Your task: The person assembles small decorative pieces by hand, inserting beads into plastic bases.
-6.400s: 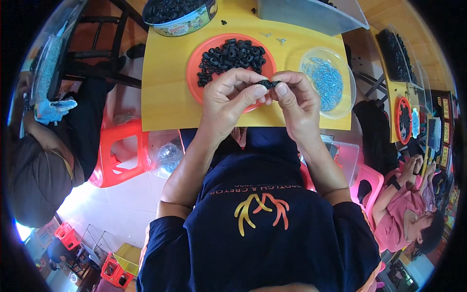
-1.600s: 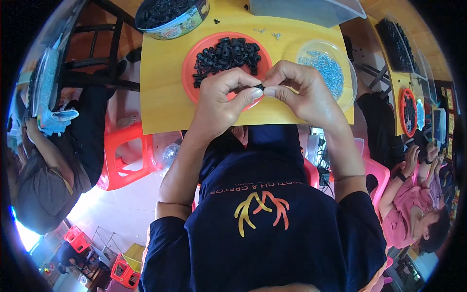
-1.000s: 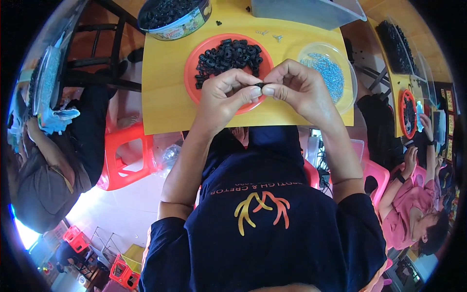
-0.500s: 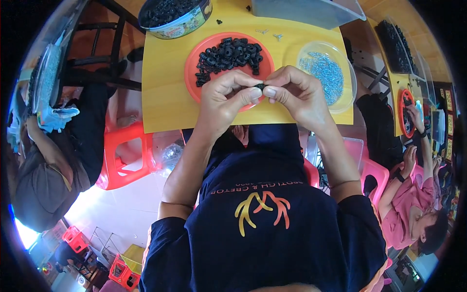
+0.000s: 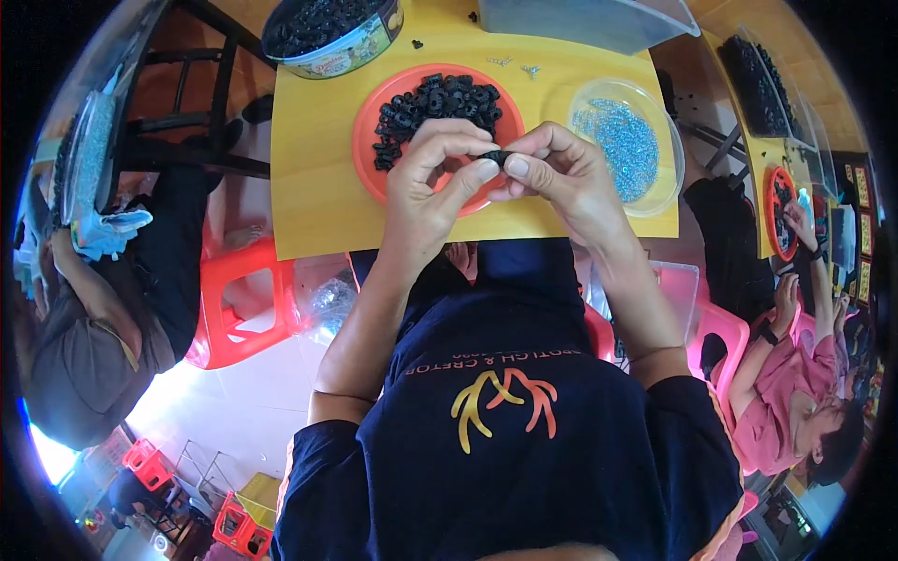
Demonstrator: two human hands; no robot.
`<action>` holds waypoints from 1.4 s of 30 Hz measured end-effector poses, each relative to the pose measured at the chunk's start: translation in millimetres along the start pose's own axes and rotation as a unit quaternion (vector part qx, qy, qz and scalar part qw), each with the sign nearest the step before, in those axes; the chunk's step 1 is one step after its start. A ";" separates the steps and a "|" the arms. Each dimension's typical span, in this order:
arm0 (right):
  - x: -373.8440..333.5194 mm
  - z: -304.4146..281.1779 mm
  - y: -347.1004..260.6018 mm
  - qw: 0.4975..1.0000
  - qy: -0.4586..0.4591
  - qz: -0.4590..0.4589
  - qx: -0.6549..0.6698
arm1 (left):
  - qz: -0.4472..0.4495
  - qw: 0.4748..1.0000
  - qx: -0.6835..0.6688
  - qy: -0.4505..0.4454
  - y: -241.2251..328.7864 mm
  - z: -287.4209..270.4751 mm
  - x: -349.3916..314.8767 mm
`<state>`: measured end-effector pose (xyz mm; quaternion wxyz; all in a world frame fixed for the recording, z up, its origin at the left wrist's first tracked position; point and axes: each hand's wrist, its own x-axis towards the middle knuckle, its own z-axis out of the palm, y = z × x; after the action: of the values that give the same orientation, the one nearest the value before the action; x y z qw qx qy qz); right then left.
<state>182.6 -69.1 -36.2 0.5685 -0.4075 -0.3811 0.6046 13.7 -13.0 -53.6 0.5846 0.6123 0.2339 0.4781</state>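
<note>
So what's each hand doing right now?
Left hand: closed, pinching a small black part.
Right hand: closed on the same part.

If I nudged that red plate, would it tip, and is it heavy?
The red plate looks like smooth plastic, so it's probably light and fairly stiff. Being wide and low, it would likely slide rather than tip. The black pieces lie loosely heaped, so they might shift.

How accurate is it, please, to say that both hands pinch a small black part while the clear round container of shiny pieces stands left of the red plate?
Not quite: the head view shows the clear round container right of the red plate. The left hand and right hand do pinch the small black part.
</note>
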 end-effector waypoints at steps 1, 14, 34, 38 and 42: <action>-0.7 1.3 2.0 1.000 0.010 -0.006 0.003 | 0.000 1.000 0.000 0.000 -0.8 -0.8 0.4; -11.0 13.8 12.8 0.989 -0.013 0.043 0.141 | 0.027 1.000 -0.005 0.005 4.8 2.5 0.0; -12.4 23.4 6.8 0.930 -0.099 0.090 0.342 | 0.052 0.994 -0.074 -0.053 21.2 11.4 -2.2; -14.2 21.8 6.2 0.929 -0.103 0.106 0.340 | 0.050 0.996 -0.059 -0.050 32.2 15.6 -2.5; -10.9 18.9 9.3 0.921 -0.107 0.110 0.359 | 0.063 0.996 0.034 -0.061 32.0 12.2 -0.1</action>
<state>161.9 -80.5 -37.0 0.5620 -0.1483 -0.1503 0.7997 15.5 -25.7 -21.9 0.5458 0.6730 0.1750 0.4676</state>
